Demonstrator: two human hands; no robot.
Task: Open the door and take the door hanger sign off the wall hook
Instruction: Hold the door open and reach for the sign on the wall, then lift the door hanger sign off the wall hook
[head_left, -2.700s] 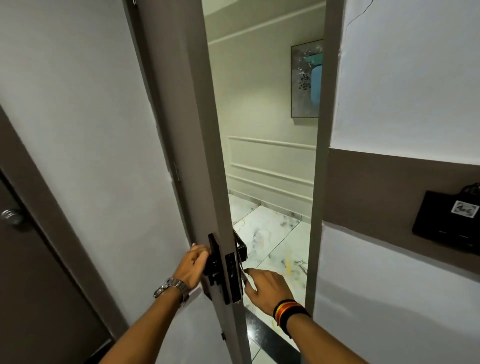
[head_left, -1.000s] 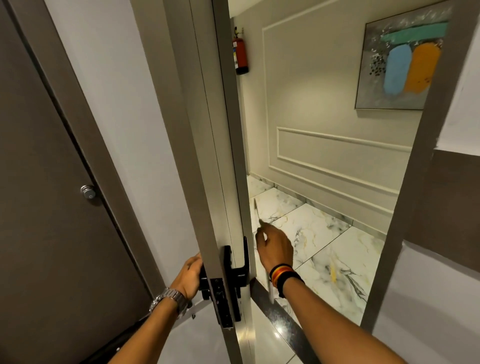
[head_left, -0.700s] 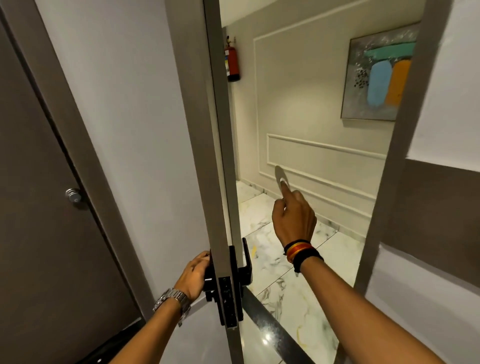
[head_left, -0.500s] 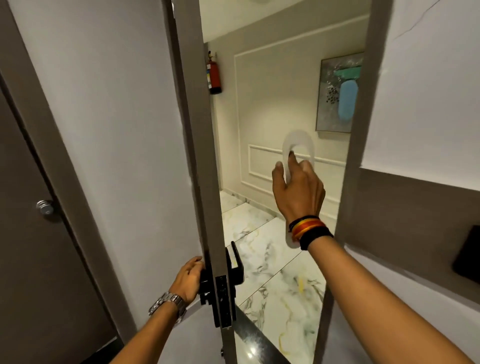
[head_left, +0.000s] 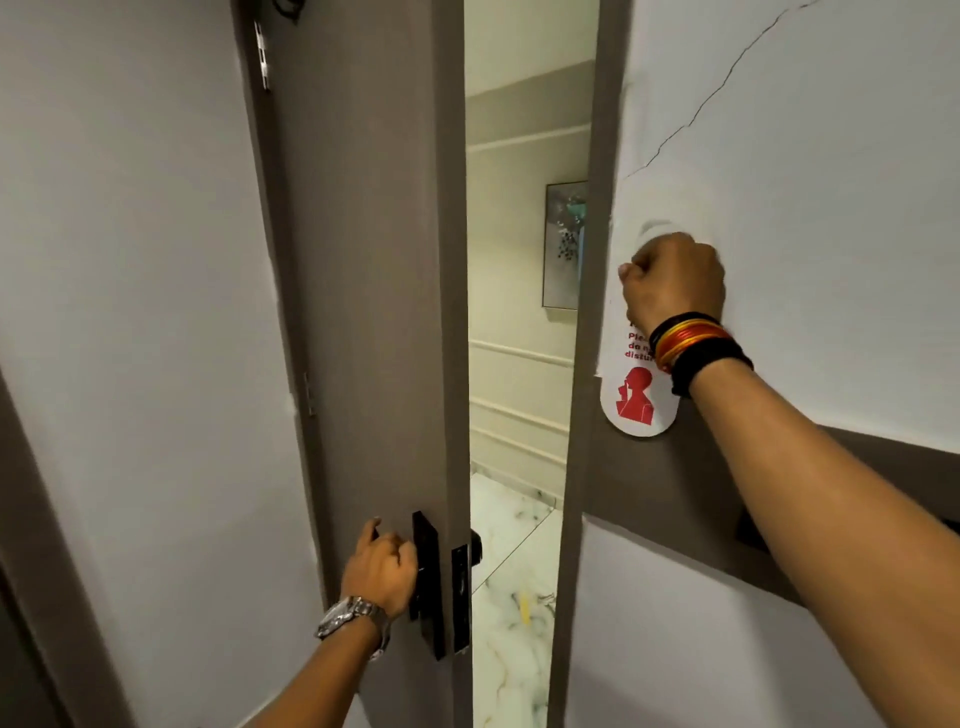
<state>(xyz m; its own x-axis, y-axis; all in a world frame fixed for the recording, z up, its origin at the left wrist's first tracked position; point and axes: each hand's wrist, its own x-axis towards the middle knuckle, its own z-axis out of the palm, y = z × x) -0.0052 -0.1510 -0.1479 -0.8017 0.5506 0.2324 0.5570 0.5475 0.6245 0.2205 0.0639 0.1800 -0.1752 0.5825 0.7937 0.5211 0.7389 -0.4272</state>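
The grey door (head_left: 374, 291) stands partly open, leaving a narrow gap onto a corridor. My left hand (head_left: 382, 569) grips the black inner handle (head_left: 427, 582) at the door's edge. A white door hanger sign (head_left: 635, 400) with red text and a red figure lies flat against the white wall right of the door frame. My right hand (head_left: 672, 283) is closed on the sign's upper part and covers it. Any wall hook is hidden behind that hand.
The door frame (head_left: 587, 364) stands between the gap and the sign. A brown band (head_left: 675, 499) runs across the right wall, with a dark object (head_left: 750, 535) behind my forearm. Marble floor (head_left: 511, 613) and a framed picture (head_left: 565, 244) show through the gap.
My right hand carried the sign from the outer side of the door, through the gap, up to the inside wall on the right. The door gap has narrowed. My left hand stayed on the handle.
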